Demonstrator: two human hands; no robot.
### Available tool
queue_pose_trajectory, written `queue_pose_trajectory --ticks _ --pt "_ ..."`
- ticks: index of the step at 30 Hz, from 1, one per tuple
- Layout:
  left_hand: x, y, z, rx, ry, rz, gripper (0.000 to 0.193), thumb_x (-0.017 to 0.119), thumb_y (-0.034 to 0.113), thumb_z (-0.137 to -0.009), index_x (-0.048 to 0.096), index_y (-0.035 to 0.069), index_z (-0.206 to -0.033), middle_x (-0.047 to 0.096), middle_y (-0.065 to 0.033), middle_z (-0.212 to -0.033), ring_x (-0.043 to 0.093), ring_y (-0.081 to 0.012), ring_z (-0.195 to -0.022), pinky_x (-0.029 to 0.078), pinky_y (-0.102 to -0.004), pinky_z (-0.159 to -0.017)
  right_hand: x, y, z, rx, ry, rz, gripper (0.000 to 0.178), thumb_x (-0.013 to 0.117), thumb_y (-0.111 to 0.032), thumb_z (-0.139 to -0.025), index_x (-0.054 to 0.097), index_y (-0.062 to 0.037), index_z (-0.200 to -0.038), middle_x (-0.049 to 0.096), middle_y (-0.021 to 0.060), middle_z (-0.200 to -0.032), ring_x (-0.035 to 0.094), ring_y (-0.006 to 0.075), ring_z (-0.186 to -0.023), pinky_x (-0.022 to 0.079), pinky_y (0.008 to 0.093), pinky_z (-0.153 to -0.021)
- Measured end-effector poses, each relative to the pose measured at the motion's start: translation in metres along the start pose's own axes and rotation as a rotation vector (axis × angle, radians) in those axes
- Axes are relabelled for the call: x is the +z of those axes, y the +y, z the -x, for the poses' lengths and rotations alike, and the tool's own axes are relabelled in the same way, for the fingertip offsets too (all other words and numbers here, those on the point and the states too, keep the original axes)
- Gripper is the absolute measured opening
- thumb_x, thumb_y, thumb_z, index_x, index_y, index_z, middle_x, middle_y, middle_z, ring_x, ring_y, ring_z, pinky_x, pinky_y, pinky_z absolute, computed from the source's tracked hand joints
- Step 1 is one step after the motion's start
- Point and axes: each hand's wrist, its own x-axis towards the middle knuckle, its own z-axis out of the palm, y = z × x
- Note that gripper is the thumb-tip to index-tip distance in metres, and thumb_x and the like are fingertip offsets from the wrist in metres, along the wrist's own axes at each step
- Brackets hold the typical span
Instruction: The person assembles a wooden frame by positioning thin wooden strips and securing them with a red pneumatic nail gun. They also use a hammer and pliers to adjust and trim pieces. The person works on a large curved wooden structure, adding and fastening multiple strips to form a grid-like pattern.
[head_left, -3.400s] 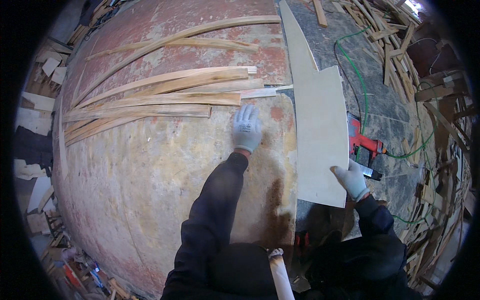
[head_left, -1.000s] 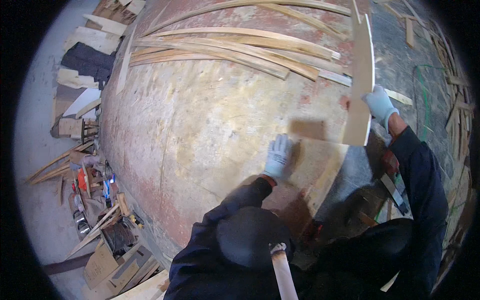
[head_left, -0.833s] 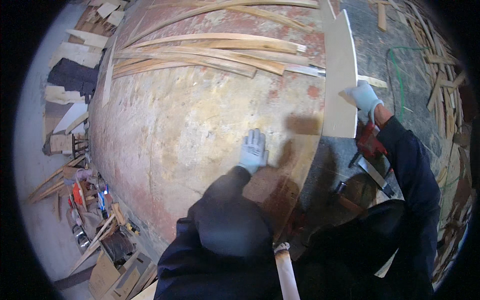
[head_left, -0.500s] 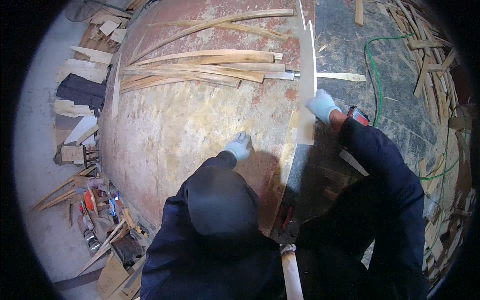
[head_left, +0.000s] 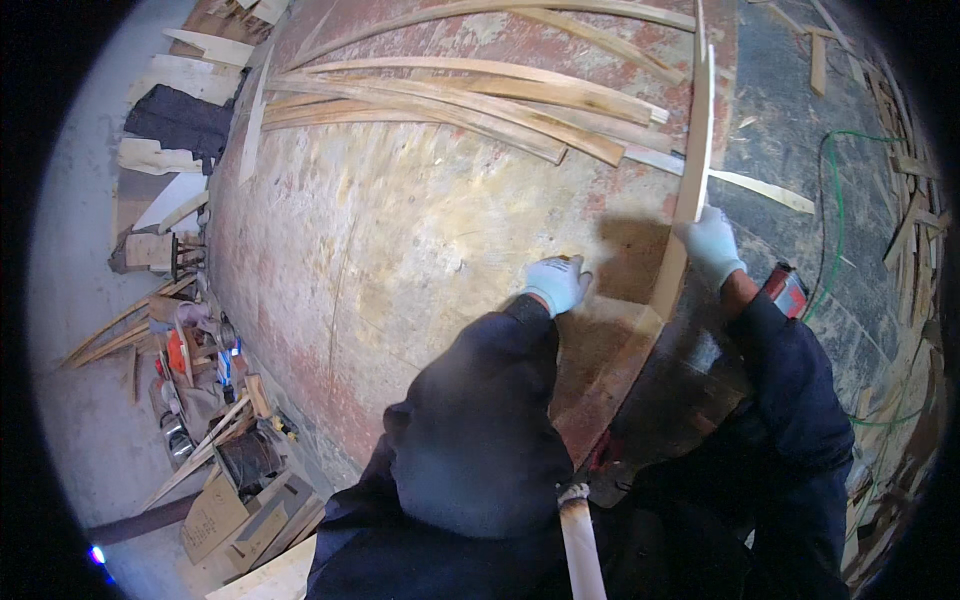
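The big curved hull point(head_left: 400, 240) filling the middle of the frame is worn wood, matt and rough, with patchy faded red paint and bare yellowish areas. Along the top, thin strips point(head_left: 480, 95) of pale raw wood lie on it, smooth and unpainted. The board point(head_left: 690, 170) at the upper right is light plywood, matt, seen edge-on. Both hands, the left hand point(head_left: 557, 283) and the right hand point(head_left: 714, 243), wear whitish knitted cloth gloves. The sleeves point(head_left: 480, 420) are dark matt cloth.
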Motion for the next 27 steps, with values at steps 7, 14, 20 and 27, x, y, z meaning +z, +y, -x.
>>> queue_pose_trajectory --ticks 7,14,20,27 --pt "0.023 -0.043 -0.001 0.006 0.152 0.152 0.040 0.061 0.035 -0.096 0.068 0.010 -0.126 0.072 -0.0177 -0.118 0.068 -0.0386 -0.106 0.054 -0.0461 -0.094 0.038 -0.054 -0.041 0.041 0.073 -0.071 0.040 0.073 -0.032 -0.081 0.070 0.0055 -0.095 0.073 0.0247 -0.084 0.074 0.0366 -0.085 0.057 0.0435 -0.077" --pt "-0.037 -0.104 -0.073 0.046 0.495 0.066 0.050 0.060 0.019 -0.092 0.054 0.006 -0.141 0.067 -0.0219 -0.124 0.063 -0.0393 -0.115 0.050 -0.0480 -0.099 0.024 -0.077 -0.034 0.032 -0.048 -0.091 0.047 0.070 -0.034 -0.085 0.070 0.0064 -0.109 0.073 0.0267 -0.100 0.073 0.0376 -0.096 0.056 0.0433 -0.086" --pt "-0.101 -0.108 -0.160 0.200 0.617 -0.168 0.049 0.060 0.024 -0.094 0.056 0.007 -0.139 0.057 -0.0177 -0.139 0.052 -0.0362 -0.130 0.039 -0.0504 -0.109 0.021 -0.048 -0.012 0.032 0.071 0.140 0.039 0.070 -0.027 -0.087 0.069 0.0079 -0.104 0.073 0.0267 -0.096 0.071 0.0340 -0.091 0.055 0.0438 -0.079" --pt "-0.093 -0.108 -0.177 0.365 0.533 -0.450 0.054 0.059 0.019 -0.089 0.056 0.010 -0.142 0.053 -0.0208 -0.147 0.048 -0.0358 -0.138 0.036 -0.0472 -0.115 0.036 -0.047 -0.001 0.162 -0.015 -0.048 0.032 0.071 -0.021 -0.087 0.063 0.0098 -0.094 0.067 0.0195 -0.075 0.068 0.0313 -0.071 0.054 0.0425 -0.066"
